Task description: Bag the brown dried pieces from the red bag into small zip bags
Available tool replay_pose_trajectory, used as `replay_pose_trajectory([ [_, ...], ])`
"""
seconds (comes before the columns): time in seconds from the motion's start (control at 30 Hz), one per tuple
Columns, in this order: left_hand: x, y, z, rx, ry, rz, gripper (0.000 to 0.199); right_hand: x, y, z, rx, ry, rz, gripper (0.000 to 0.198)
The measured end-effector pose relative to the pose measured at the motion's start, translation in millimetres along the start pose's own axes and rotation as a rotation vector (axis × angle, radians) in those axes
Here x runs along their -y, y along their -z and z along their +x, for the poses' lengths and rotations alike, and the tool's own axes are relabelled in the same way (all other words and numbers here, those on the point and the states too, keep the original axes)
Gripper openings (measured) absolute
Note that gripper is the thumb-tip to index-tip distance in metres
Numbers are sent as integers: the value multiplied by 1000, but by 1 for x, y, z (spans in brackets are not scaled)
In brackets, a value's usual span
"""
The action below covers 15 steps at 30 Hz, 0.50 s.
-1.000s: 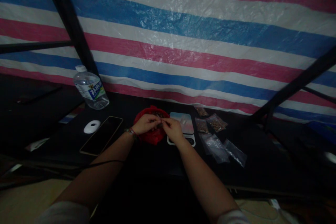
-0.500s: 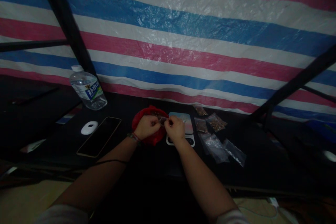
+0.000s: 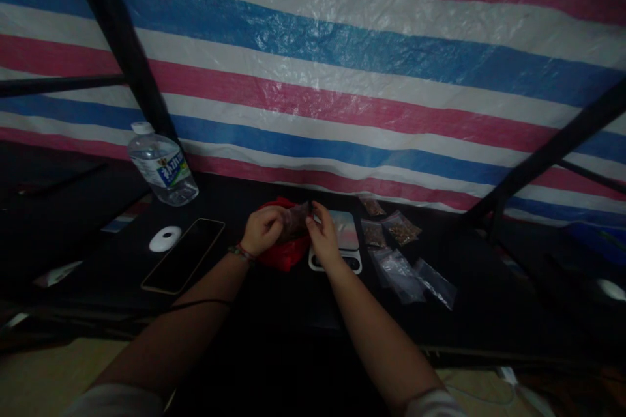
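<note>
Between my two hands, above a red plastic bag (image 3: 286,255), is a small clear zip bag (image 3: 296,218) with something dark in its lower part. My left hand (image 3: 264,229) pinches one end of it, fingers curled. At the other end my right hand (image 3: 323,232) grips it between thumb and fingers. The red bag lies partly hidden under my left hand and the zip bag. Just behind my right hand sits a white kitchen scale (image 3: 348,234) with a shiny square plate.
Right of the scale lie several filled zip bags (image 3: 402,228) and some flat zip bags (image 3: 403,277). On the left are a phone (image 3: 184,255), a white round object (image 3: 165,239) and a clear plastic bottle (image 3: 163,166). Black posts (image 3: 122,45) stand before a striped tarp (image 3: 313,78).
My hands have moved slightly apart, the left one to the left. The zip bag, mostly covered by my fingers before, now shows stretched between them.
</note>
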<state>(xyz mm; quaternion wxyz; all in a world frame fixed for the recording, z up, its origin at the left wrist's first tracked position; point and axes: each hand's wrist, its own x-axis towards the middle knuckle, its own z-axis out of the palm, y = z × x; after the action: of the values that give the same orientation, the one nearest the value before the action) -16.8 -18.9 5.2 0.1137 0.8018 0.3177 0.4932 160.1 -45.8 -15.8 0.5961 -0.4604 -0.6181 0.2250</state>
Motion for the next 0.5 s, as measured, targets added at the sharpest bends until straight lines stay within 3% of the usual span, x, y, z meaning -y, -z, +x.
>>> replay_pose_trajectory([
  [0.2,1,7,-3,-18,-21,-47,25,-3,-4,2,143,-207,294,48],
  [0.33,7,8,-4,-73,50,-46,26,4,-2,3,210,-274,462,53],
  [0.5,13,5,1,-106,188,34,21,5,1,5,174,-286,435,57],
])
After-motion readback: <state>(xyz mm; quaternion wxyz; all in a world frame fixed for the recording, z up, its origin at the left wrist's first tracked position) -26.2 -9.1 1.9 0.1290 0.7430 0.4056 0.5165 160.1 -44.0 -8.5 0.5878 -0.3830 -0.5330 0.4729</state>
